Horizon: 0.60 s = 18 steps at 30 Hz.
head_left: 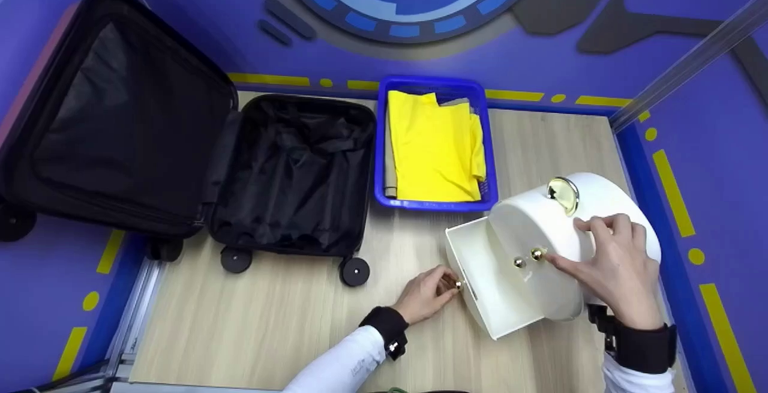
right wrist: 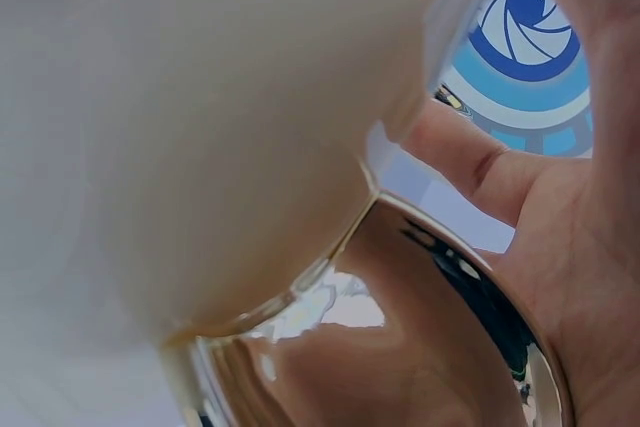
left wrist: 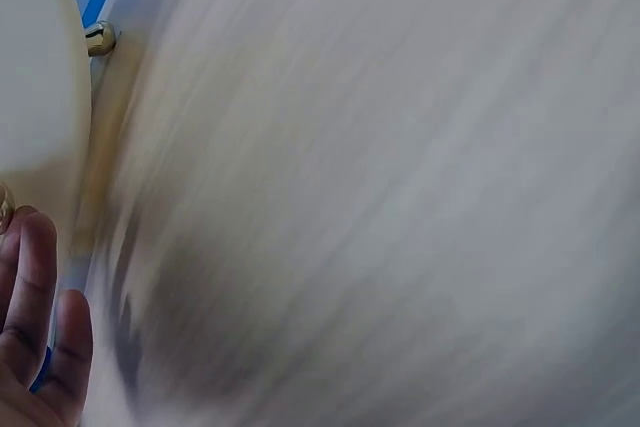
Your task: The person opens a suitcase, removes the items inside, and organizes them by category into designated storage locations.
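Note:
A white rounded drawer box (head_left: 612, 201) with gold fittings stands on the right of the table. Its lower drawer (head_left: 498, 279) is pulled out toward the left, and its bare inside shows. My left hand (head_left: 427, 294) pinches the small gold knob (head_left: 459, 285) on the drawer front; in the left wrist view, fingers (left wrist: 35, 267) reach that knob at the edge. My right hand (head_left: 624, 261) holds the box body, fingers bent over its top and thumb beside another gold knob (head_left: 537, 254). A shiny gold piece (right wrist: 400, 337) on the box fills the lower right wrist view.
A blue basket (head_left: 435, 205) with folded yellow cloth (head_left: 432, 147) stands behind, at the middle. To the left lies an open black suitcase (head_left: 288, 177), its lid (head_left: 126, 123) leaning on the wall. Purple walls (head_left: 336, 57) enclose the wooden table (head_left: 252, 321).

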Motion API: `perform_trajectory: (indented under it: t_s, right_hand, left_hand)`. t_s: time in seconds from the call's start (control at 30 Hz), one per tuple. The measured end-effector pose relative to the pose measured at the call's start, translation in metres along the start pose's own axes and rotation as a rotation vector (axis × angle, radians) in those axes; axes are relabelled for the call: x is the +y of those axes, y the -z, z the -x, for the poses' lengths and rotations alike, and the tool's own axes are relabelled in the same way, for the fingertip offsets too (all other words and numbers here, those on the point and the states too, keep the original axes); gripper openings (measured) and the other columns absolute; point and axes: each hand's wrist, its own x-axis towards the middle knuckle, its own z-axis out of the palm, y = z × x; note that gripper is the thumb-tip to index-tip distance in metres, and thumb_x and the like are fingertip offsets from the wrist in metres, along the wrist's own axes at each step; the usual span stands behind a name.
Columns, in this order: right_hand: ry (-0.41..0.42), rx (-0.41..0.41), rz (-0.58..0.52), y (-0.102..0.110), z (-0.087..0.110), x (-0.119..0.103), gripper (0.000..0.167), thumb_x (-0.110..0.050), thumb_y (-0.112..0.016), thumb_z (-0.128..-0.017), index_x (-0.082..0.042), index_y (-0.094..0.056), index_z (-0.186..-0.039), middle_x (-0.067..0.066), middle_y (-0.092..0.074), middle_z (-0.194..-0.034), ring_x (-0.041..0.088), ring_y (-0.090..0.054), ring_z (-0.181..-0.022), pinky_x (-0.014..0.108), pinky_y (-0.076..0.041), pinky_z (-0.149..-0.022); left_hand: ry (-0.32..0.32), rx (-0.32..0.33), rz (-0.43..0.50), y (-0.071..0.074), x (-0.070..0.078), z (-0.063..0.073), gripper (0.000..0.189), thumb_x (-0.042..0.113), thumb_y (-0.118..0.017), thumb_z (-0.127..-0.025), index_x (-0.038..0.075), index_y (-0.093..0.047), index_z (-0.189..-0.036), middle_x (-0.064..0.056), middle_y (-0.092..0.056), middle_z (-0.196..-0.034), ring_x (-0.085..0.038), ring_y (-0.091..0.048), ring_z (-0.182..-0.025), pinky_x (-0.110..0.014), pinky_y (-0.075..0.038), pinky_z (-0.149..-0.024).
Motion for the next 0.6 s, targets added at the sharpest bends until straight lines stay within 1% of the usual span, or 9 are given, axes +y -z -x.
perform_trajectory:
  t_s: [0.17,0.27,0.4,0.5,0.6]
  right_hand:
    - [-0.003,-0.003,0.002,0.0,0.0,0.0,0.082,-0.052,-0.096,-0.062,0.0,-0.067,-0.118,0.025,-0.049,-0.114,0.051,-0.043,-0.109,0.072,-0.044,-0.061]
    - [-0.008,-0.009,0.004,0.001,-0.001,0.0,0.082,-0.052,-0.096,-0.062,0.0,-0.067,-0.118,0.025,-0.049,-0.114,0.051,-0.043,-0.11,0.072,-0.044,-0.061]
    - [-0.011,-0.015,0.006,0.0,-0.001,-0.001,0.082,-0.053,-0.096,-0.062,0.0,-0.067,-0.118,0.025,-0.049,-0.115,0.051,-0.043,-0.11,0.072,-0.044,-0.061]
    - [-0.013,-0.016,0.009,0.001,-0.001,0.0,0.082,-0.053,-0.096,-0.062,-0.001,-0.067,-0.117,0.025,-0.049,-0.115,0.051,-0.043,-0.11,0.072,-0.044,-0.061]
    - [-0.009,-0.011,0.012,0.001,0.0,-0.001,0.08,-0.053,-0.096,-0.062,-0.001,-0.067,-0.116,0.025,-0.049,-0.114,0.051,-0.043,-0.109,0.071,-0.044,-0.061]
  left_hand:
    - [-0.013,-0.001,-0.026,0.002,0.002,-0.005,0.021,0.018,-0.075,-0.096,0.015,-0.064,-0.114,0.004,-0.073,-0.099,0.0,-0.067,-0.085,-0.015,-0.051,-0.076]
    - [-0.021,-0.01,-0.042,0.003,0.003,-0.008,0.02,0.018,-0.074,-0.097,0.014,-0.064,-0.113,0.004,-0.073,-0.101,0.0,-0.068,-0.087,-0.015,-0.051,-0.077]
    - [-0.005,-0.04,-0.047,0.004,0.005,-0.013,0.019,0.02,-0.073,-0.098,0.015,-0.064,-0.113,0.005,-0.073,-0.105,-0.001,-0.068,-0.089,-0.017,-0.052,-0.078]
    - [0.007,-0.069,-0.051,0.001,0.008,-0.018,0.019,0.02,-0.073,-0.098,0.015,-0.064,-0.113,0.005,-0.074,-0.106,-0.003,-0.069,-0.09,-0.017,-0.052,-0.079]
    - [-0.005,-0.091,-0.084,-0.003,0.01,-0.024,0.02,0.022,-0.074,-0.097,0.016,-0.064,-0.113,0.006,-0.074,-0.105,-0.002,-0.069,-0.09,-0.016,-0.051,-0.078]
